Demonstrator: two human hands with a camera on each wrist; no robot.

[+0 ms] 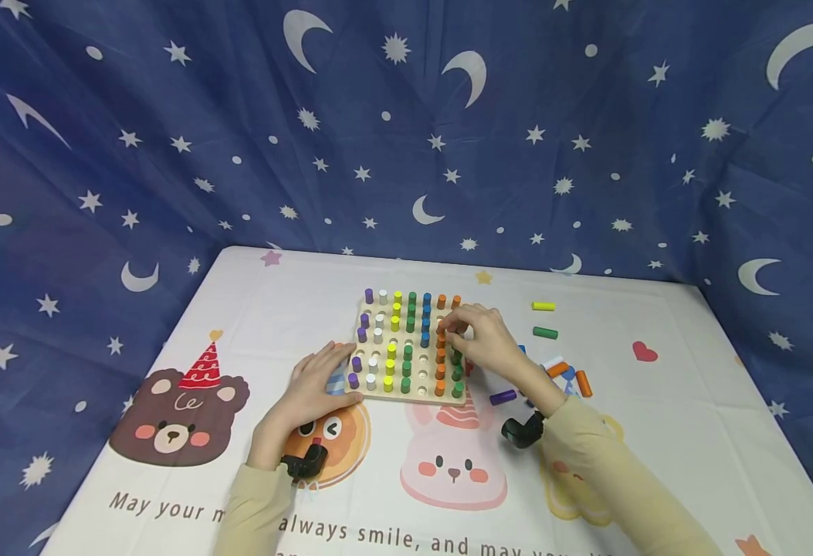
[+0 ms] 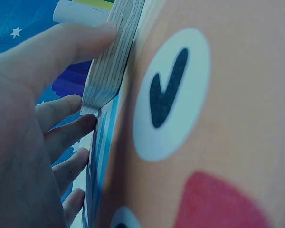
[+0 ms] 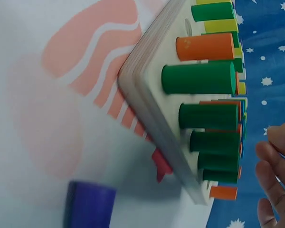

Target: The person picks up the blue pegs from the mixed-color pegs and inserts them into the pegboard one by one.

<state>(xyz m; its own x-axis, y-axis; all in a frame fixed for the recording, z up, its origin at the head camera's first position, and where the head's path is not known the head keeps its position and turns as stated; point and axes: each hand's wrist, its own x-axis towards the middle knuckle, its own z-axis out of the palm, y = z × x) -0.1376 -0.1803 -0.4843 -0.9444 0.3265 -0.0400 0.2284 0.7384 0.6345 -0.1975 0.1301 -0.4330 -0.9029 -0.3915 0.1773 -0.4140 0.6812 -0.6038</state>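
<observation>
A square wooden peg board point(image 1: 378, 395) holds columns of purple, white, yellow, green, blue and orange pegs. My left hand point(image 1: 316, 382) lies at its near left corner, fingers along the left side. In the left wrist view the thumb point(image 2: 80, 40) presses the layered wooden edge point(image 2: 111, 61). Over the right part of the board, the fingertips of my right hand point(image 1: 486, 336) are right at an orange peg point(image 1: 441, 327); I cannot tell whether they pinch it. In the right wrist view a row of green pegs point(image 3: 197, 79) stands along the board's right edge.
Right of the board, a yellow peg point(image 1: 543, 306), a green peg point(image 1: 545, 333) and a purple peg point(image 1: 503, 397) lie loose on the printed white tablecloth point(image 1: 698, 432). Orange pegs point(image 1: 583, 384) and other loose pegs lie near the right forearm. A blue starry curtain point(image 1: 350, 201) hangs behind.
</observation>
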